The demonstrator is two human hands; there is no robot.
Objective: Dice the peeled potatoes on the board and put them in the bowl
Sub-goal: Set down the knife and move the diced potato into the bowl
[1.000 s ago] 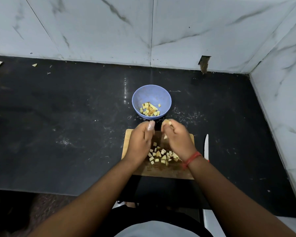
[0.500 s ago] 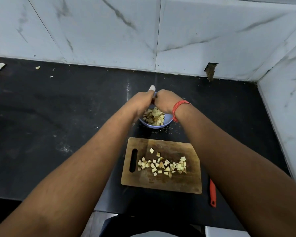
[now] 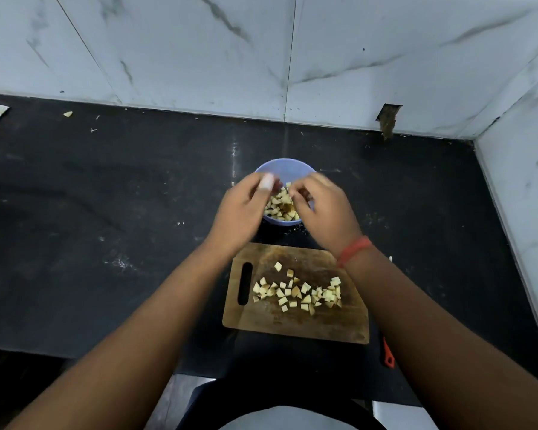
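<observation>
Potato dice lie scattered on the wooden board at six o'clock. Past it, at twelve o'clock, the left hand and right hand hover over the blue bowl of diced potato, fingers loosely apart, gripping nothing.

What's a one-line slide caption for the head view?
Both hands, left hand and right hand, over the blue bowl of diced potato; more dice wait on the cutting board.
</observation>
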